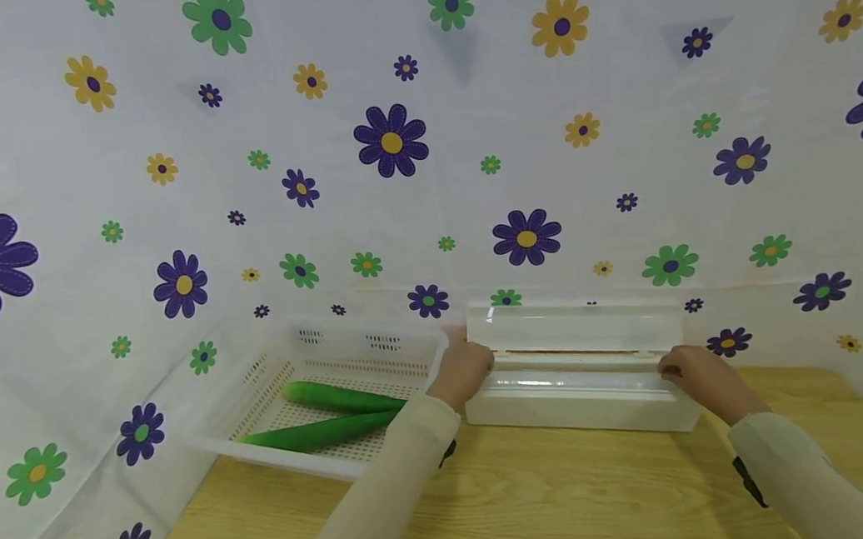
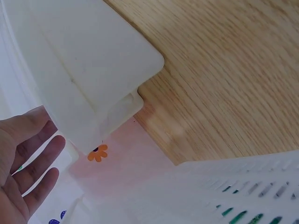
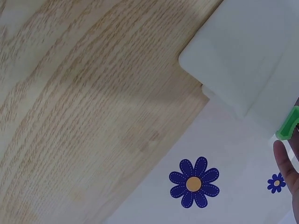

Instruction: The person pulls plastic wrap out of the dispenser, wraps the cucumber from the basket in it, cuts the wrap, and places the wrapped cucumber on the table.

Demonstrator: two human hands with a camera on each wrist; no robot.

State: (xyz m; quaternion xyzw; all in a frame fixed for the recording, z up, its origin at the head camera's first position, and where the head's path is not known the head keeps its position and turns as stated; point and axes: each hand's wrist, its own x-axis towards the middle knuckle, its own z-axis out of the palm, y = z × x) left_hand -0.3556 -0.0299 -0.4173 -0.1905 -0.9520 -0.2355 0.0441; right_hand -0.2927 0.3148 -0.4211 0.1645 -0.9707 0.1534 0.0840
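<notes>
A long white cling film dispenser (image 1: 584,413) lies on the table with its hinged lid (image 1: 574,326) raised at the back. Shiny clear film (image 1: 574,380) shows along its length. My left hand (image 1: 469,371) pinches the dispenser's left end with thumb and index finger, while the other fingers curve loosely outside, as the left wrist view shows. At the opposite end my right hand (image 1: 702,380) grips the right corner, fingertips right at a small green plastic piece (image 3: 288,123). Whether film is pinched under the fingertips, I cannot tell.
Left of the dispenser stands a white perforated basket (image 1: 222,444), close beside my left wrist. Two long green cucumber-like vegetables (image 1: 323,433) lie in it, partly behind my left sleeve. A flower-print sheet (image 1: 427,203) hangs behind the wooden table (image 1: 567,494).
</notes>
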